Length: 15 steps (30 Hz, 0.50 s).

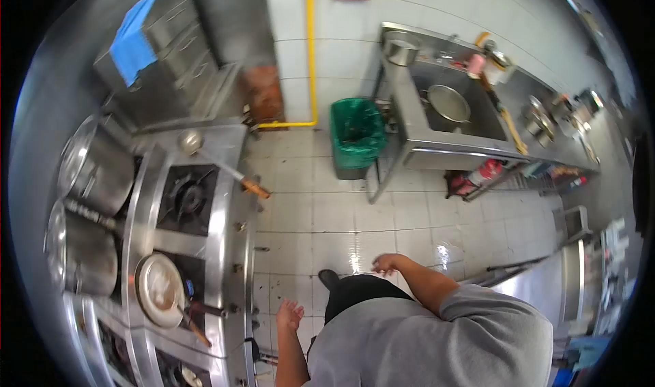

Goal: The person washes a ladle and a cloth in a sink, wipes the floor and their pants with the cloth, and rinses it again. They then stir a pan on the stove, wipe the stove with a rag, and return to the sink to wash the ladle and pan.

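My left hand hangs beside the stove's front edge, its fingers apart and holding nothing. My right hand is in front of my body over the tiled floor, with loosely bent fingers and nothing visible in it. Nearest the left hand is the steel stove. On one of its burners sits a frying pan with whitish contents, and a wooden-handled utensil rests in it. A ladle with a wooden handle lies at the stove's far end, its grip sticking out past the edge.
Two large pots stand along the stove's back. Ahead are a green-lined bin and a steel sink holding a strainer-like round pan. A fire extinguisher is below the sink. The floor tiles look wet.
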### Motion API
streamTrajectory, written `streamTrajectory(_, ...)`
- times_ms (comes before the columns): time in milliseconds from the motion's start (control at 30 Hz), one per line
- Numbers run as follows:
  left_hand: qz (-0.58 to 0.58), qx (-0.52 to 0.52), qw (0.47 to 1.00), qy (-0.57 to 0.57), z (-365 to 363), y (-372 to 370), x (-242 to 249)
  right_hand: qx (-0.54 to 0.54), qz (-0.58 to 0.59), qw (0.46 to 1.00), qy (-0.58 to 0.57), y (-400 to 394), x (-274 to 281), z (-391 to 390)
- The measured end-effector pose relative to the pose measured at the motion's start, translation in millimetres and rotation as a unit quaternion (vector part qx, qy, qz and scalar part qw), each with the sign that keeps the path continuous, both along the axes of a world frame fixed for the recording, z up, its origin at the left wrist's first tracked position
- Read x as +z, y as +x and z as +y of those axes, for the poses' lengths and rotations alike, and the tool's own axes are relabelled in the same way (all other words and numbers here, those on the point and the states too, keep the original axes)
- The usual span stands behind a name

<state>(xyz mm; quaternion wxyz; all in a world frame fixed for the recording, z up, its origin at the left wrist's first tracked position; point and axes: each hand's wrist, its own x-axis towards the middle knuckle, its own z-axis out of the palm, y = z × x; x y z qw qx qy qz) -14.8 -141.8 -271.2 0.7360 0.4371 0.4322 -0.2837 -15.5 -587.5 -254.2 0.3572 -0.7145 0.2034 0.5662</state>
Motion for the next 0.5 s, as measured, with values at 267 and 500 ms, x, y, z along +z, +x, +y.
streamTrajectory(267,-0.159,-0.103,0.981,0.037,-89.7,188.3,47.2,-0.441,-0.161,0.875,-0.12,-120.5,54.9,-207.9)
streamTrajectory(500,-0.162,0.002,0.972,0.167,-167.5,326.0,114.0,-0.541,-0.214,0.801,-0.141,-150.6,91.9,-302.2)
